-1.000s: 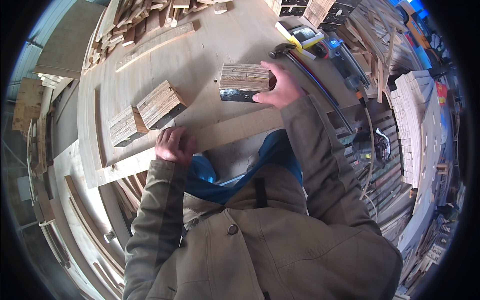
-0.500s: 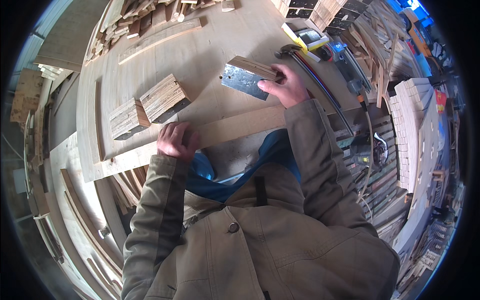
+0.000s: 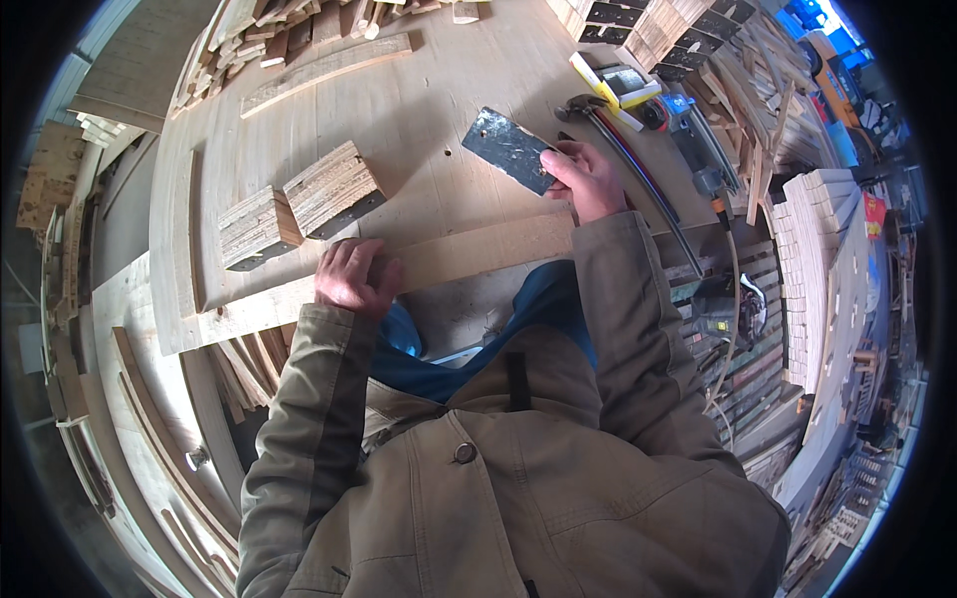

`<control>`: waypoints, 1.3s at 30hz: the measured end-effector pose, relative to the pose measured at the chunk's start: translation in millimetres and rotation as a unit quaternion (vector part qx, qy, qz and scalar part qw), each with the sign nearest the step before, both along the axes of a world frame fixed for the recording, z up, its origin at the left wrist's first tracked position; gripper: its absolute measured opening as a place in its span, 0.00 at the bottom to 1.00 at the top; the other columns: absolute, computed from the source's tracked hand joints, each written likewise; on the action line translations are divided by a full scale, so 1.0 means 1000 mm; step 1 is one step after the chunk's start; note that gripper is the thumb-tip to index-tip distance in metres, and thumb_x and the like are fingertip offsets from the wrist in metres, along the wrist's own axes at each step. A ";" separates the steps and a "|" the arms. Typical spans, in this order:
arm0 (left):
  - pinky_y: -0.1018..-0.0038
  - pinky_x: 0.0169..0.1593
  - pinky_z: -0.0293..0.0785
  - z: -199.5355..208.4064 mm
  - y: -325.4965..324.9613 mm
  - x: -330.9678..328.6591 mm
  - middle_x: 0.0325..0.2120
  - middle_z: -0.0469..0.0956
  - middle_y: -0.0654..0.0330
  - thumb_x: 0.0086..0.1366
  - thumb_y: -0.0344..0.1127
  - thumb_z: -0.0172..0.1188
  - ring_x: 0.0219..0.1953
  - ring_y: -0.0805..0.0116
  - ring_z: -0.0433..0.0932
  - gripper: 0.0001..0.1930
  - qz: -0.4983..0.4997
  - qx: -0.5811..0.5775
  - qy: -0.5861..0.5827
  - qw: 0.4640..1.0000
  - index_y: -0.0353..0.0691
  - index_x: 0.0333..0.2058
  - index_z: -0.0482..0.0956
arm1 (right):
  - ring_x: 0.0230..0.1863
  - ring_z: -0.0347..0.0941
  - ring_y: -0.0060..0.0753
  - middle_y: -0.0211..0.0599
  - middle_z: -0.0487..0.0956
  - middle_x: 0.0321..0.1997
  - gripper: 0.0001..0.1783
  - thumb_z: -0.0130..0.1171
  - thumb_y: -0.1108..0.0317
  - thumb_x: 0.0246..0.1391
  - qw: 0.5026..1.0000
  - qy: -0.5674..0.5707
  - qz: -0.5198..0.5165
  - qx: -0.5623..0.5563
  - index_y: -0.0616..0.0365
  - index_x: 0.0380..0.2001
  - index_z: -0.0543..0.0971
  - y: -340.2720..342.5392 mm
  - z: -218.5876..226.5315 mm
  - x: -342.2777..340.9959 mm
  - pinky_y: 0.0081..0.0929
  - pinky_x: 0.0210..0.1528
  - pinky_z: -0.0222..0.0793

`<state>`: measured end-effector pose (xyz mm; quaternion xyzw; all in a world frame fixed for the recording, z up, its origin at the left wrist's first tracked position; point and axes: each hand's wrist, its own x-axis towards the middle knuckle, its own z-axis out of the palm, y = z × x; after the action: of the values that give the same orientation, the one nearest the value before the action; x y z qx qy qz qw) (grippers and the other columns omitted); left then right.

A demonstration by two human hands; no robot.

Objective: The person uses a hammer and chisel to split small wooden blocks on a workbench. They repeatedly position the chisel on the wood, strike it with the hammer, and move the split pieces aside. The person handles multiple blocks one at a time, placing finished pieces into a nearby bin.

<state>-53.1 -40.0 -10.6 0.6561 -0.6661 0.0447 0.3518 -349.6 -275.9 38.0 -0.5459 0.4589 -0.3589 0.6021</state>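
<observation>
My right hand (image 3: 588, 181) is closed on a plywood block (image 3: 506, 149), thumb on its scuffed black face and fingers behind its right end. It is held above the table with that face turned up toward me. Resting on the pale board (image 3: 488, 241) along the table's front edge, my left hand (image 3: 351, 274) has its fingers loosely bent and its thumb apart, with nothing visible in it. Left of the centre, two more plywood blocks stand side by side: a smaller block (image 3: 257, 227) and a larger block (image 3: 334, 189), layered edges up.
A hammer (image 3: 590, 108) lies to the right, near a yellow-and-white tool (image 3: 620, 82). Loose wood strips (image 3: 289, 30) are piled at the far left, with a long strip (image 3: 324, 72) before them. Black-faced blocks (image 3: 688, 40) stack at the far right.
My right hand has tilted the block, so its black face now shows fully and its layered edge is hidden. The left hand stays on the front board.
</observation>
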 end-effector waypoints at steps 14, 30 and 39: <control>0.53 0.50 0.82 -0.001 -0.001 0.000 0.39 0.87 0.49 0.59 0.38 0.75 0.43 0.45 0.85 0.19 -0.002 -0.005 -0.001 1.000 0.36 0.45 0.85 | 0.35 0.81 0.23 0.37 0.85 0.43 0.32 0.75 0.53 0.61 1.000 -0.016 -0.019 0.020 0.68 0.56 0.79 0.002 -0.001 0.001 0.23 0.37 0.81; 0.53 0.49 0.82 0.001 -0.002 -0.002 0.38 0.86 0.49 0.57 0.38 0.76 0.42 0.45 0.85 0.18 0.004 -0.015 0.000 1.000 0.37 0.45 0.85 | 0.34 0.79 0.20 0.40 0.86 0.42 0.32 0.83 0.59 0.54 0.970 0.014 -0.179 -0.162 0.70 0.52 0.80 0.029 -0.009 0.007 0.21 0.36 0.79; 0.54 0.49 0.83 0.002 -0.001 -0.002 0.39 0.88 0.48 0.58 0.36 0.76 0.41 0.44 0.86 0.18 -0.004 -0.014 -0.006 1.000 0.36 0.45 0.85 | 0.31 0.79 0.17 0.32 0.84 0.33 0.19 0.76 0.71 0.60 0.990 -0.050 0.019 -0.132 0.61 0.51 0.80 0.100 -0.032 0.018 0.21 0.37 0.78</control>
<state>-55.0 -40.9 -8.8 0.6482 -0.6702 0.0560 0.3572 -332.0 -175.7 5.6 -0.6108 0.3659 -0.4317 0.5538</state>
